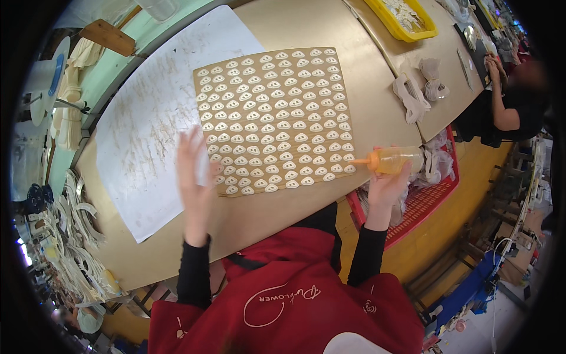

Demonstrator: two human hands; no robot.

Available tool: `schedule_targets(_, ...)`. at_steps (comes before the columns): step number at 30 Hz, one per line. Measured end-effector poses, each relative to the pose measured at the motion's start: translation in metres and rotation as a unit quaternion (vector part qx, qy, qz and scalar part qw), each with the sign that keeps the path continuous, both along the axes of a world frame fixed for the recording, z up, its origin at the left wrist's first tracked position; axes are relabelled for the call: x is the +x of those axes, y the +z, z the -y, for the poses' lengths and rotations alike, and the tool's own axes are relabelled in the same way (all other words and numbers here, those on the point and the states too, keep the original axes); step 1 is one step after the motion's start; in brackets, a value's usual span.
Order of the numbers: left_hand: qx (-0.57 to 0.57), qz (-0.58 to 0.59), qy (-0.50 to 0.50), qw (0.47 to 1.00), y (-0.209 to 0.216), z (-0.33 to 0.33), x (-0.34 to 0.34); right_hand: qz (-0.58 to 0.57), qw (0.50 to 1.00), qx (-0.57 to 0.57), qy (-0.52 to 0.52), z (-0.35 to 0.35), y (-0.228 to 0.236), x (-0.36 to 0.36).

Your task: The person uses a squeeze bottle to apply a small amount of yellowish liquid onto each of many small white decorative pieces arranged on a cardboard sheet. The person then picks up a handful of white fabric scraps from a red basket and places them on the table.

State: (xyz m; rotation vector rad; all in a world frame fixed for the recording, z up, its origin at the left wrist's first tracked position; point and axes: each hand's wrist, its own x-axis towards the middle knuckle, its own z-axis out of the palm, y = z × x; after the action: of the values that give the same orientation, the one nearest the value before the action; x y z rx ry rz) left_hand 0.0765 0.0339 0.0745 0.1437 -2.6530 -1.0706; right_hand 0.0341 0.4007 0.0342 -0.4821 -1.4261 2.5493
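Observation:
My right hand [386,187] is wrapped round a squeeze bottle [399,158] with an orange nozzle and yellowish contents. The bottle lies nearly level, its tip at the right edge of a brown sheet [281,188]. Rows of small white rounded-triangle pieces [286,156], each with two dark spots, cover that sheet. My left hand [196,171], smeared by motion, is over the sheet's lower left edge with its fingers stretched out and nothing visible in them. Beneath and beside it spreads a large white paper [138,135] with brown smears.
On the tan table [295,23] lie bundles of pale strips [411,97] at right and a yellow tray [433,34] of white pieces farther back. A red crate [421,209] with bagged goods stands below the table's right edge. Another person's arm [501,109] shows at far right.

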Motion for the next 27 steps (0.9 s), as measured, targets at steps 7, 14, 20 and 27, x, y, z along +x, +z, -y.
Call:
schedule_targets(7,0.033,0.063,-0.034,0.997,-0.030,-0.127,-0.023,-0.035,0.986,-0.163,-0.007,-0.011,-0.027,0.003)
schedule_targets(14,-0.060,0.137,-0.053,0.987,-0.028,-0.162,-0.046,-0.049,0.981,-0.179,-0.049,-0.003,-0.043,-0.002)
schedule_targets(20,-0.067,0.136,-0.143,0.978,-0.011,-0.157,-0.038,-0.089,0.975,-0.196,0.047,-0.011,-0.040,-0.006)
schedule_targets(27,-0.116,0.135,-0.214,0.961,-0.007,-0.143,-0.026,-0.072,0.977,-0.199,0.039,-0.009,-0.038,-0.007)
